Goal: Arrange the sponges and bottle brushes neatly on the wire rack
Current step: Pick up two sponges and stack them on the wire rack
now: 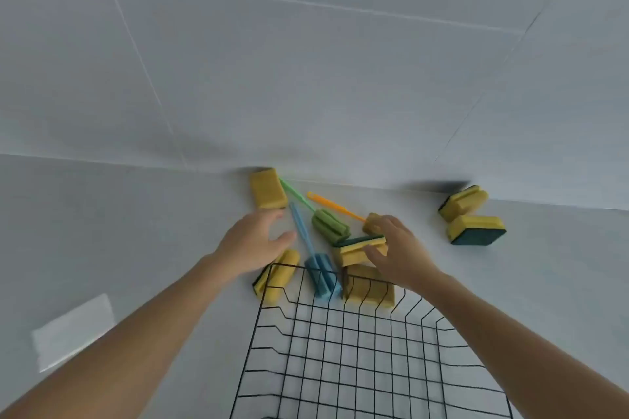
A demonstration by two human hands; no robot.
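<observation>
A: Head view: black wire rack (357, 350) nearest the camera, nothing lying on its mesh.
B: Sponges?
A: All on the pale desk (136, 231), outside the rack. One flat sponge (269, 189) far back at the wall. Two more (463, 202) (476, 230) off to the right, touching each other, well apart from the pile. Another sponge (275, 277) at the rack's far-left corner, seen partly through the wires. Another yellow block (371, 286) behind the far rim.
B: Brushes?
A: Green bottle brush (330, 226), blue bottle brush (318, 275), orange bottle brush (335, 206), loose in the middle of the pile. Blue one's foam head against the rack's far rim. Orange one's head partly hidden by the right hand.
B: Right hand?
A: Right hand (398, 248) over the pile, fingers (374, 253) curled onto a green-topped sponge (357, 248), thumb on the near face, rest over the top. Lifted or just touched – can't tell.
B: Left hand?
A: Left hand (255, 241) spread open, palm down, holding nothing, just beside the blue handle and below the far sponge.
</observation>
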